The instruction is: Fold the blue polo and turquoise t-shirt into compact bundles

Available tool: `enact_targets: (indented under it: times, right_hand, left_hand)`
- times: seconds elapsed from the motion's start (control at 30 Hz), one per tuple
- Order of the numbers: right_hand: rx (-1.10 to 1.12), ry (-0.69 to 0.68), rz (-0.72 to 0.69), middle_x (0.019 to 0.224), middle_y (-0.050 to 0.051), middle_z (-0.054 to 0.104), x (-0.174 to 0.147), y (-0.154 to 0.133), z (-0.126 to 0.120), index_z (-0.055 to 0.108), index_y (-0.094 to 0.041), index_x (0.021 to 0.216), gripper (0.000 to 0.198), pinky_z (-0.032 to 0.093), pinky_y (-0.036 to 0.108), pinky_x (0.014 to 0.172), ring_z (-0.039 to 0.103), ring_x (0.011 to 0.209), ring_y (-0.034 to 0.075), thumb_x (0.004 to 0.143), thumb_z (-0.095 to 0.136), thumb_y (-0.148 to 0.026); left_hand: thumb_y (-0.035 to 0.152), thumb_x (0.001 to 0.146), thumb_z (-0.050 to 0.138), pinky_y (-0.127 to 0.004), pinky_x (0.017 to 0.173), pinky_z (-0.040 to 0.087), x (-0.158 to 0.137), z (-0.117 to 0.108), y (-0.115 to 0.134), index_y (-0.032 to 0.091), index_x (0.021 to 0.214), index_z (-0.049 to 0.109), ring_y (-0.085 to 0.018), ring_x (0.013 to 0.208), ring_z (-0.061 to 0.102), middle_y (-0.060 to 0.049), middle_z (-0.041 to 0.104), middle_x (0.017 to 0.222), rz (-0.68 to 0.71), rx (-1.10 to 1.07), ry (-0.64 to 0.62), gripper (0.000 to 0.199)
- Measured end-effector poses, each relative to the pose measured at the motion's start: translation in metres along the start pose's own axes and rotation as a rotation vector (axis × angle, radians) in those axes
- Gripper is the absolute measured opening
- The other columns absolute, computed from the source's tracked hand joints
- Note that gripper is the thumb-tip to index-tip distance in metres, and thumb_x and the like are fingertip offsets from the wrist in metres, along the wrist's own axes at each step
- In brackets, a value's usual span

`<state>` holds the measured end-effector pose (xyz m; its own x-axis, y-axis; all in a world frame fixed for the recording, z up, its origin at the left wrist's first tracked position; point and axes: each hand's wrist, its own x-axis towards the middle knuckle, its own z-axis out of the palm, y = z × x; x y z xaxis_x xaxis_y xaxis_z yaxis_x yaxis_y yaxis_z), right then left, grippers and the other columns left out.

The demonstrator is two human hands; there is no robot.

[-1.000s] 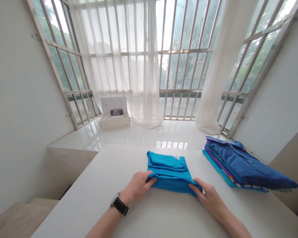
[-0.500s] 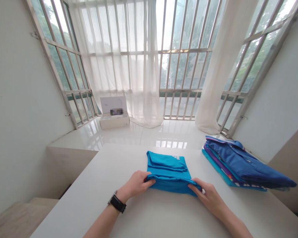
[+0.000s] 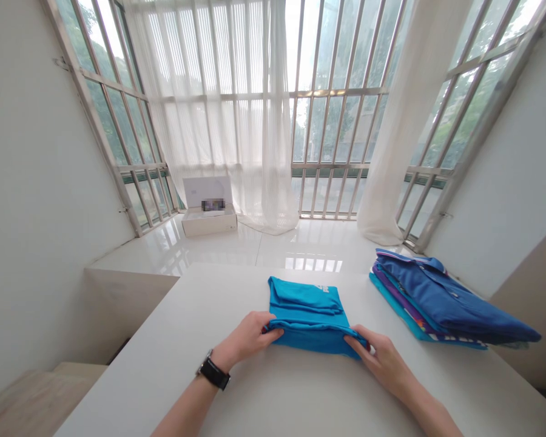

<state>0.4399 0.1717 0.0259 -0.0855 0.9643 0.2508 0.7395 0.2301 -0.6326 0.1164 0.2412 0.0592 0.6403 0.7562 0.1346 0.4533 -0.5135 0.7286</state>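
Observation:
A bright blue shirt (image 3: 307,315) lies partly folded on the white table, with a small white print at its far right corner. Its far edge is doubled over towards the middle, and the near part is folded up into a raised edge. My left hand (image 3: 253,335), with a black watch on the wrist, pinches the left end of that near fold. At the right end, my right hand (image 3: 375,352) grips the same fold between thumb and fingers. Some fingertips of both hands are hidden by the cloth.
A stack of folded clothes (image 3: 441,297), a dark blue collared shirt on top, sits at the table's right side. Beyond the white table (image 3: 209,303), an open white box (image 3: 209,223) stands on the glossy window ledge (image 3: 327,240). White curtains (image 3: 268,152) hang before barred windows.
Almost nothing differs. Both hands keep hold of the near fold, and the shirt lies as before; the view has shifted very slightly.

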Motion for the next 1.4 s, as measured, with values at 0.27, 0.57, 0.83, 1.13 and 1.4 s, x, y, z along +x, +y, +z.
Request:
enact_targets:
  times: [0.27, 0.57, 0.83, 1.13, 1.4]
  right_hand:
    - [0.016, -0.006, 0.015, 0.062, -0.004, 0.056, 0.000, -0.005, -0.002, 0.062, -0.024, 0.079, 0.039, 0.040, 0.025, 0.057, 0.043, 0.056, 0.013, 0.092, 0.044, -0.056]
    - [0.040, 0.038, 0.152, 0.059, -0.004, 0.050, 0.005, -0.001, 0.008, 0.058, -0.024, 0.076, 0.043, 0.037, 0.026, 0.058, 0.044, 0.057, 0.015, 0.089, 0.044, -0.063]
    - [-0.011, 0.070, 0.281, 0.058, -0.002, 0.053, 0.015, 0.002, 0.015, 0.053, -0.025, 0.069, 0.046, 0.037, 0.029, 0.060, 0.051, 0.059, 0.018, 0.087, 0.041, -0.066]
    - [-0.030, 0.058, 0.233, 0.057, -0.003, 0.050, 0.010, -0.007, 0.012, 0.047, -0.025, 0.066, 0.045, 0.034, 0.028, 0.057, 0.047, 0.056, 0.016, 0.087, 0.044, -0.064]
    - [-0.078, 0.081, 0.211, 0.056, -0.005, 0.045, 0.010, -0.002, 0.014, 0.037, -0.025, 0.063, 0.042, 0.032, 0.028, 0.057, 0.042, 0.055, 0.015, 0.088, 0.042, -0.059]
  left_hand:
    - [0.037, 0.091, 0.050, -0.022, 0.060, 0.033, 0.002, 0.002, -0.007, 0.019, 0.068, 0.054, -0.012, 0.063, 0.043, 0.003, 0.050, 0.066, -0.020, 0.093, 0.034, 0.029]
    - [0.047, 0.091, 0.047, -0.024, 0.054, 0.029, 0.007, 0.008, -0.012, 0.020, 0.067, 0.051, -0.013, 0.058, 0.041, 0.003, 0.048, 0.061, -0.186, 0.111, 0.133, 0.037]
    - [0.044, 0.095, 0.044, -0.025, 0.055, 0.029, 0.012, 0.017, -0.009, 0.021, 0.070, 0.051, -0.017, 0.062, 0.055, -0.002, 0.061, 0.067, -0.331, 0.272, 0.190, 0.034]
    - [0.048, 0.093, 0.047, -0.025, 0.053, 0.026, 0.013, 0.017, -0.006, 0.020, 0.068, 0.054, -0.017, 0.061, 0.056, -0.002, 0.062, 0.066, -0.386, 0.321, 0.194, 0.038]
    - [0.057, 0.093, 0.042, -0.026, 0.056, 0.033, 0.008, 0.002, -0.015, 0.019, 0.068, 0.061, -0.016, 0.062, 0.056, -0.002, 0.063, 0.065, -0.332, 0.165, 0.122, 0.049]
